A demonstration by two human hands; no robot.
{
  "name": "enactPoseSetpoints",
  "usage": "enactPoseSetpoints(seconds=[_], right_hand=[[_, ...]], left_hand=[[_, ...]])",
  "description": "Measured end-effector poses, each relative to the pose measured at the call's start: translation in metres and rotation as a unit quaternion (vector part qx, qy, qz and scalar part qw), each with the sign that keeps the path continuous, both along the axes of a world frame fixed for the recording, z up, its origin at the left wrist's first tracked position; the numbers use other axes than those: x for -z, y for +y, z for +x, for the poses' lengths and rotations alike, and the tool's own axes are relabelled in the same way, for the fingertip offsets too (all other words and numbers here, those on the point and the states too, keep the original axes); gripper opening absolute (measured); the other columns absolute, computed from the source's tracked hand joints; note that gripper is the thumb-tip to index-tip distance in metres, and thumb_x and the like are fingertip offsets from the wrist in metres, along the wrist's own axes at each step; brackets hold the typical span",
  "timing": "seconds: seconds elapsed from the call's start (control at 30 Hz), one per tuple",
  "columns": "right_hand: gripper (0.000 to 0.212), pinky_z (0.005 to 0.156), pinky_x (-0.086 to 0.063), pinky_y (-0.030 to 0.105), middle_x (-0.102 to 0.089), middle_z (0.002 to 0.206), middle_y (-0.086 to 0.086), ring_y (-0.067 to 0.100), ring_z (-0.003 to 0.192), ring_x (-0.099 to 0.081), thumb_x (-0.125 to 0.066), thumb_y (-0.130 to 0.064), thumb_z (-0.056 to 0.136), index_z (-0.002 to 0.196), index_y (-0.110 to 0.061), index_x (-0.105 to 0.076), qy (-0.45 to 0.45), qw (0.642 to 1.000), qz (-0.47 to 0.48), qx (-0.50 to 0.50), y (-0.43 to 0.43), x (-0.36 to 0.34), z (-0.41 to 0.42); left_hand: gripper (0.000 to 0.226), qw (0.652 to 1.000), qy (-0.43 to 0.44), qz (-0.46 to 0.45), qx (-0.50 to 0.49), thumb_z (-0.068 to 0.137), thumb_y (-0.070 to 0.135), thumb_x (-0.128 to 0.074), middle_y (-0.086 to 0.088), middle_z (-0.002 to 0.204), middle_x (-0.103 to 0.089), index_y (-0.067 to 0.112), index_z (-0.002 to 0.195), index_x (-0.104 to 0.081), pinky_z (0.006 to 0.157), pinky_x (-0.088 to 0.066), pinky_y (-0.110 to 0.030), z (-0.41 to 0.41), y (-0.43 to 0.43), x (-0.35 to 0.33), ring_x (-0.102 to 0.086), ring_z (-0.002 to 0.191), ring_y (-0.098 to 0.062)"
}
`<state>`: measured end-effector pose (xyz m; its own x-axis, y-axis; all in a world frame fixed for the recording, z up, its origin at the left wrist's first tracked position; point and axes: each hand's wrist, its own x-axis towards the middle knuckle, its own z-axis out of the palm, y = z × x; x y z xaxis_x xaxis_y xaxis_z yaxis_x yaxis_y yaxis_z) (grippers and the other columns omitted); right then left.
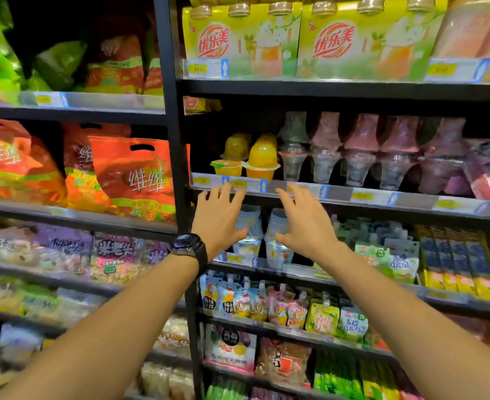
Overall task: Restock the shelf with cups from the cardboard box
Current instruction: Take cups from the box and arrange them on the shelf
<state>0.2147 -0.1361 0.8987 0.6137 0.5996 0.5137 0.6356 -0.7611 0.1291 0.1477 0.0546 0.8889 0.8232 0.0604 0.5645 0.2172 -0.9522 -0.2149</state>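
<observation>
Two stacks of pale blue and white cups, the left stack (251, 226) and the right stack (277, 226), stand side by side at the front of a dark shelf (295, 272). My left hand (219, 217), with a black watch on its wrist, is just left of them, fingers spread and thumb touching the left stack. My right hand (305, 223) is just right of them, fingers spread and thumb against the right stack. Neither hand wraps around a cup. The cardboard box is out of view.
Yellow jelly cups (262, 160) and clear cups with pink tops (362, 151) fill the shelf above, whose price rail (353, 196) is right over my fingertips. Green packets (382, 255) sit right of the cups. Drink pouches (266, 301) are below; orange bags (140, 174) are left.
</observation>
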Motion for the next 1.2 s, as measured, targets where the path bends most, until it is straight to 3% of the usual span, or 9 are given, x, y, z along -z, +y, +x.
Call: enactPoseSetpoints(seconds=[0.2, 0.4, 0.63, 0.73, 0.8, 0.87, 0.93, 1.1, 1.2], right_hand=[[0.091, 0.098, -0.043, 0.045, -0.037, 0.142, 0.018, 0.037, 0.126, -0.042, -0.077, -0.044, 0.069, 0.143, -0.01, -0.037, 0.027, 0.998, -0.028, -0.038, 0.002, 0.061, -0.012], [0.091, 0.088, -0.045, 0.046, -0.04, 0.135, 0.018, 0.038, 0.117, -0.043, -0.077, -0.046, 0.069, 0.14, -0.006, -0.036, 0.177, 0.978, -0.107, -0.027, -0.005, 0.2, -0.037], [0.09, 0.099, -0.041, 0.044, -0.031, 0.143, 0.015, 0.034, 0.129, -0.034, -0.072, -0.045, 0.073, 0.144, -0.01, -0.03, 0.349, 0.913, -0.211, -0.006, -0.015, 0.446, -0.077], [0.081, 0.095, -0.043, 0.046, -0.033, 0.135, 0.006, 0.028, 0.125, -0.036, -0.071, -0.05, 0.069, 0.136, -0.022, -0.033, 0.415, 0.879, -0.234, 0.011, -0.017, 0.572, -0.093], [0.08, 0.102, -0.034, 0.056, -0.031, 0.132, 0.002, 0.024, 0.125, -0.034, -0.068, -0.056, 0.07, 0.135, -0.029, -0.03, 0.419, 0.871, -0.255, 0.017, -0.017, 0.653, -0.101], [0.083, 0.112, -0.023, 0.051, -0.022, 0.148, 0.003, 0.023, 0.138, -0.025, -0.063, -0.052, 0.079, 0.147, -0.026, -0.022, 0.429, 0.86, -0.277, 0.009, -0.014, 0.731, -0.103], [0.083, 0.108, -0.03, 0.038, -0.013, 0.156, 0.007, 0.025, 0.143, -0.018, -0.061, -0.042, 0.084, 0.151, -0.022, -0.017, 0.442, 0.85, -0.288, -0.02, -0.008, 0.805, -0.098], [0.078, 0.103, -0.038, 0.036, -0.019, 0.151, 0.006, 0.025, 0.134, -0.028, -0.062, -0.034, 0.084, 0.149, -0.025, -0.019, 0.433, 0.848, -0.292, -0.09, 0.018, 0.968, -0.074], [0.085, 0.106, -0.039, 0.035, -0.025, 0.148, 0.004, 0.024, 0.135, -0.032, -0.069, -0.042, 0.079, 0.148, -0.025, -0.023, 0.442, 0.823, -0.319, -0.162, 0.032, 1.037, -0.064]], left_hand=[[0.083, 0.997, 0.075, -0.022, -0.012, 0.082, 0.06, -0.062, -0.013, 0.141, -0.038, 0.019, 0.146, -0.029, 0.099, -0.038, -0.05, -0.026, -0.016, 0.06, -0.04, 0.124, -0.035], [0.085, 0.967, 0.234, -0.093, -0.04, 0.083, 0.058, -0.063, -0.015, 0.144, -0.033, 0.018, 0.148, -0.026, 0.099, -0.037, -0.055, -0.06, -0.006, 0.187, -0.038, 0.128, -0.038], [0.084, 0.913, 0.375, -0.14, -0.079, 0.075, 0.061, -0.065, -0.011, 0.137, -0.041, 0.022, 0.142, -0.032, 0.1, -0.04, -0.054, -0.113, 0.012, 0.423, -0.043, 0.123, -0.037], [0.076, 0.898, 0.405, -0.157, -0.077, 0.079, 0.062, -0.061, -0.01, 0.137, -0.041, 0.022, 0.137, -0.034, 0.091, -0.043, -0.049, -0.129, 0.014, 0.544, -0.043, 0.121, -0.036], [0.071, 0.885, 0.431, -0.163, -0.073, 0.08, 0.06, -0.06, -0.009, 0.131, -0.042, 0.021, 0.135, -0.036, 0.086, -0.041, -0.046, -0.138, 0.014, 0.624, -0.042, 0.118, -0.035], [0.073, 0.874, 0.454, -0.158, -0.07, 0.08, 0.06, -0.056, -0.008, 0.125, -0.044, 0.022, 0.138, -0.033, 0.083, -0.04, -0.043, -0.146, 0.016, 0.704, -0.046, 0.11, -0.032], [0.076, 0.868, 0.466, -0.16, -0.064, 0.079, 0.059, -0.057, -0.007, 0.124, -0.044, 0.023, 0.14, -0.031, 0.085, -0.042, -0.043, -0.148, 0.02, 0.782, -0.047, 0.107, -0.031], [0.086, 0.845, 0.508, -0.156, -0.067, 0.078, 0.061, -0.062, -0.009, 0.144, -0.032, 0.023, 0.144, -0.023, 0.107, -0.035, -0.051, -0.142, 0.039, 0.942, -0.036, 0.131, -0.033], [0.093, 0.81, 0.546, -0.202, -0.071, 0.071, 0.075, -0.062, -0.008, 0.15, -0.029, 0.024, 0.142, -0.027, 0.098, -0.045, -0.047, -0.141, 0.052, 0.994, -0.037, 0.132, -0.033]])
